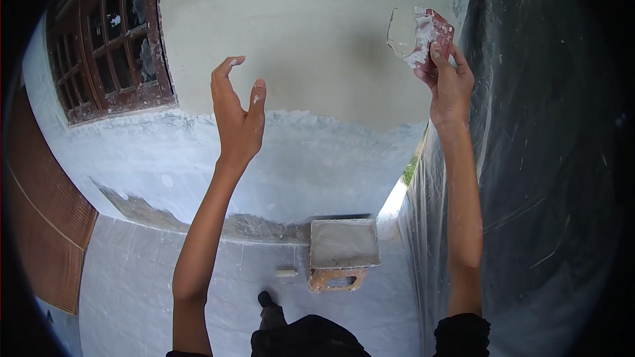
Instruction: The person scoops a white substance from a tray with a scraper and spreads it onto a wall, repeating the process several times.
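My right hand grips a plaster-smeared putty scraper by its red handle, raised near the right edge of the wall. The scraper's wide blade points left, with white paste on it where it meets the handle. Held up in front of the wall, my left hand is empty, its thumb and fingers apart, with white smears on the fingertips. Behind both hands the wall has a smooth beige-grey coat on its upper part and a bluish-white lower part.
Below, a tray of grey paste rests on a brown stool. A small pale block lies on the tiled floor beside it. A brown window is at upper left; plastic sheeting hangs along the right.
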`<state>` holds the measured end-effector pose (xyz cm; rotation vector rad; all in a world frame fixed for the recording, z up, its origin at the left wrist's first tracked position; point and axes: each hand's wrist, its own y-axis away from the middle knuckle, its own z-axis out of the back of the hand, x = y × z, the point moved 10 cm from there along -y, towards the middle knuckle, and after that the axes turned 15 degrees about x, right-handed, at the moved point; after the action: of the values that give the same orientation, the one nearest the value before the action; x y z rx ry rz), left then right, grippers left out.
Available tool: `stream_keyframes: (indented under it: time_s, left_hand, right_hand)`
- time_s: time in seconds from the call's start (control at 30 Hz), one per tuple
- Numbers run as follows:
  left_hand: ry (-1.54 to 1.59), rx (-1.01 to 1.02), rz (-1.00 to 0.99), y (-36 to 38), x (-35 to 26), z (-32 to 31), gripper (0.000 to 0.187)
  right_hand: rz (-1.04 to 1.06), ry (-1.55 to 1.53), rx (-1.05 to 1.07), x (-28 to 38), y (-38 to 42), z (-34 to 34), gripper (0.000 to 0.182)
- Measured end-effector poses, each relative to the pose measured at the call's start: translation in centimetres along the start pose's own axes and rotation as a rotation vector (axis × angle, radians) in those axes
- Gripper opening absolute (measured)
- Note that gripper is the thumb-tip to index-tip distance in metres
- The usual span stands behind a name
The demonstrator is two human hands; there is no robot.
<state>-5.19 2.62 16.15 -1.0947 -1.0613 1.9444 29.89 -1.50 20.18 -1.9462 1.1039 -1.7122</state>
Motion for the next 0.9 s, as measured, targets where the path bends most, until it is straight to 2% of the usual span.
stream_keyframes:
  time_s: [0.17,0.33,0.4,0.6,0.67,0.83,0.9]
  left_hand:
    - [0.015,0.041,0.024,2.8,-2.8,-1.1,0.05]
    - [0.007,0.111,0.093,6.5,-2.2,-2.7,0.045]
    - [0.04,0.111,0.056,8.2,-2.0,-3.2,0.043]
    - [0.106,0.19,0.159,14.5,1.4,-4.8,0.047]
    - [0.183,0.17,0.333,17.4,3.6,-5.4,0.043]
    - [0.224,0.318,0.48,23.3,6.2,-8.7,0.043]
    - [0.196,0.318,0.448,25.2,6.9,-10.2,0.043]
  right_hand:
    - [-0.038,0.018,0.063,-0.4,4.2,3.3,0.032]
    - [-0.166,0.07,0.033,-2.4,8.8,7.1,0.025]
    - [-0.206,0.062,0.016,-3.1,10.8,8.0,0.021]
    - [-0.356,0.101,-0.022,-7.3,17.5,9.1,0.02]
    - [-0.406,0.105,-0.029,-9.1,20.0,9.2,0.02]
    - [-0.563,0.127,-0.006,-13.7,25.3,9.8,0.022]
    - [-0.612,0.122,-0.007,-15.9,26.9,10.7,0.024]
